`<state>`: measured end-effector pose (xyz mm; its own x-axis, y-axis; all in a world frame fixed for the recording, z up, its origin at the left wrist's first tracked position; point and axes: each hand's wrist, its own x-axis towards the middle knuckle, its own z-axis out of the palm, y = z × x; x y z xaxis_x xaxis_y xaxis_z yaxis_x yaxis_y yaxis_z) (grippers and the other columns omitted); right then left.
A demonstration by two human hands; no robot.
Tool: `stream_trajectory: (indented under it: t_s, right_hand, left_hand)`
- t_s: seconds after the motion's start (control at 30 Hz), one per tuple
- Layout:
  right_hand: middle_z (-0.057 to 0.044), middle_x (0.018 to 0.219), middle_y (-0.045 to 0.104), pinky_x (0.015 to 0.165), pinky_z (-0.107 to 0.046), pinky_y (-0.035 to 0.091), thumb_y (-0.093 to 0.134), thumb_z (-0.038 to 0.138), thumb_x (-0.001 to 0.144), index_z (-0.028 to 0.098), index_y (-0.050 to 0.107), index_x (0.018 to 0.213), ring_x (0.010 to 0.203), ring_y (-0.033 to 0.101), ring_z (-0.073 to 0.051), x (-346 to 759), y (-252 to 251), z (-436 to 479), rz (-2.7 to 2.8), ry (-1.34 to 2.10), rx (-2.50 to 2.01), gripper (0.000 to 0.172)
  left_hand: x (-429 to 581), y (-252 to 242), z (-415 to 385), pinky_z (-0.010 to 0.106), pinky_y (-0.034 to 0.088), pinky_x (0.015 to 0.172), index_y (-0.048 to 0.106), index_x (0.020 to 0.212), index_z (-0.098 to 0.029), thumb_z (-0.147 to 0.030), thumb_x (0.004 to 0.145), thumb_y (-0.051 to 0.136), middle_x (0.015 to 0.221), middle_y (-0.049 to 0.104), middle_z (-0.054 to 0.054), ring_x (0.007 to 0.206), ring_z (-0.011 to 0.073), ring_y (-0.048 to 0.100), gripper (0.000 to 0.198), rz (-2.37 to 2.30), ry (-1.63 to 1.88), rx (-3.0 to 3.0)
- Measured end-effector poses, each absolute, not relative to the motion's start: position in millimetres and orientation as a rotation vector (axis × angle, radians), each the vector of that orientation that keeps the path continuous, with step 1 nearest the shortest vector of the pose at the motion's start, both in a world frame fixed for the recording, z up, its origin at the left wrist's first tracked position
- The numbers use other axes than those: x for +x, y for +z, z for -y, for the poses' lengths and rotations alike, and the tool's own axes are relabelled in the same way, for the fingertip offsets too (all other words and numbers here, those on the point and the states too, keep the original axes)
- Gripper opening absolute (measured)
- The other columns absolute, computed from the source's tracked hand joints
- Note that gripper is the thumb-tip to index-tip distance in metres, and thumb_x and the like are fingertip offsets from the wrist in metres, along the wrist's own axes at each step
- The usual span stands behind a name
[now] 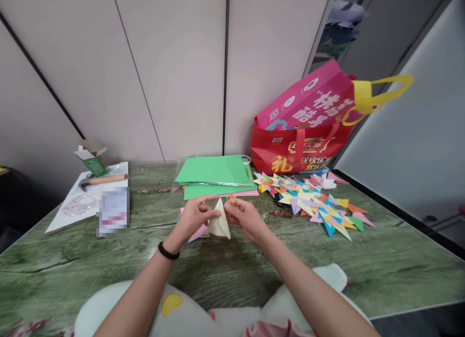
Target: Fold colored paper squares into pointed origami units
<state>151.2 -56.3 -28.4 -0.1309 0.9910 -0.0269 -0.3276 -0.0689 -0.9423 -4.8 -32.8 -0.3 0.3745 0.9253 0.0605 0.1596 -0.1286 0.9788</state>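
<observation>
Between my hands, above the table, is a cream folded paper piece (220,226) with its point upward. The thumb and fingers of my left hand (196,215) pinch its left side. My right hand (245,217) is closed at its upper right edge; an orange paper tip (232,197) sticks up from those fingers, the rest of it hidden. Behind my left hand, partly covered, lie pink and other coloured papers (199,233). To the right lies a spread of colourful folded paper stars (308,204) with pointed ends.
Green paper sheets (214,170) lie at the back by the wall. A red bag (272,145) holding a pink box (308,97) stands back right. On the left, a white board (63,216) carries a hammer (105,180) and a small green box (93,161); a blurred-out packet (113,211) lies beside them.
</observation>
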Motion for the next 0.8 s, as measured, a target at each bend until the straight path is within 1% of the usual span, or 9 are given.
stream_trajectory:
  t_s: [0.13,0.2,0.3,0.43,0.53,0.63,0.73,0.8]
  right_hand:
    - [0.002,0.066,0.060,0.054,-0.022,0.045,0.072,0.041,0.059,0.017,0.059,0.080,0.055,0.056,-0.009,153.4,-25.1,57.0,0.945,1.661,-0.860,0.034]
    - [0.002,0.067,0.060,0.053,-0.021,0.044,0.073,0.040,0.060,0.017,0.060,0.080,0.055,0.056,-0.009,154.0,-24.6,56.8,0.924,1.714,-0.825,0.034]
    - [0.001,0.065,0.060,0.055,-0.020,0.045,0.072,0.040,0.060,0.016,0.059,0.077,0.058,0.057,-0.009,154.6,-24.7,56.5,0.906,1.769,-0.783,0.033]
    - [0.003,0.064,0.059,0.058,-0.021,0.045,0.076,0.036,0.056,0.015,0.058,0.073,0.056,0.056,-0.008,155.0,-24.2,57.0,0.885,1.781,-0.761,0.033]
    - [0.004,0.063,0.059,0.057,-0.021,0.044,0.079,0.031,0.051,0.016,0.055,0.069,0.053,0.054,-0.007,155.0,-22.7,58.1,0.858,1.789,-0.786,0.034]
    - [0.005,0.062,0.058,0.057,-0.021,0.043,0.079,0.029,0.052,0.016,0.053,0.066,0.054,0.054,-0.007,154.9,-21.7,58.9,0.838,1.792,-0.787,0.032]
    - [0.004,0.065,0.059,0.060,-0.022,0.044,0.079,0.026,0.051,0.016,0.054,0.068,0.058,0.057,-0.009,154.4,-21.9,58.7,0.827,1.790,-0.751,0.032]
    - [0.003,0.067,0.060,0.061,-0.023,0.044,0.080,0.025,0.050,0.015,0.056,0.071,0.059,0.057,-0.009,154.1,-22.2,58.4,0.826,1.802,-0.731,0.033]
  left_hand:
    - [-3.6,-0.3,33.1,0.017,0.032,0.036,0.058,0.080,-0.013,-0.023,0.054,0.071,0.041,0.051,-0.007,0.034,0.0061,0.041,0.031,-1.024,0.909,1.563]
    - [-2.9,0.3,33.4,0.016,0.029,0.034,0.055,0.071,-0.014,-0.024,0.053,0.072,0.039,0.050,-0.007,0.033,0.0056,0.039,0.027,-1.048,0.921,1.553]
    - [-2.0,1.7,34.2,0.015,0.027,0.033,0.054,0.066,-0.014,-0.025,0.052,0.072,0.040,0.050,-0.007,0.032,0.0049,0.038,0.024,-1.049,0.899,1.547]
    - [-1.3,4.1,35.7,0.015,0.028,0.032,0.056,0.063,-0.014,-0.028,0.052,0.073,0.043,0.051,-0.005,0.033,0.0045,0.038,0.025,-1.050,0.903,1.544]
    - [-1.2,5.0,35.9,0.015,0.028,0.032,0.058,0.062,-0.013,-0.031,0.052,0.073,0.042,0.051,-0.005,0.033,0.0042,0.037,0.025,-1.064,0.946,1.542]
    - [-1.0,4.4,35.5,0.016,0.028,0.032,0.060,0.061,-0.013,-0.030,0.052,0.072,0.043,0.051,-0.005,0.033,0.0043,0.037,0.022,-1.054,0.955,1.543]
    - [0.0,4.4,35.9,0.016,0.027,0.032,0.061,0.060,-0.013,-0.027,0.054,0.070,0.042,0.050,-0.005,0.033,0.0041,0.036,0.017,-1.046,0.939,1.549]
    - [0.8,5.1,36.7,0.016,0.026,0.032,0.062,0.062,-0.014,-0.025,0.055,0.069,0.040,0.048,-0.006,0.032,0.0041,0.035,0.016,-1.042,0.940,1.547]
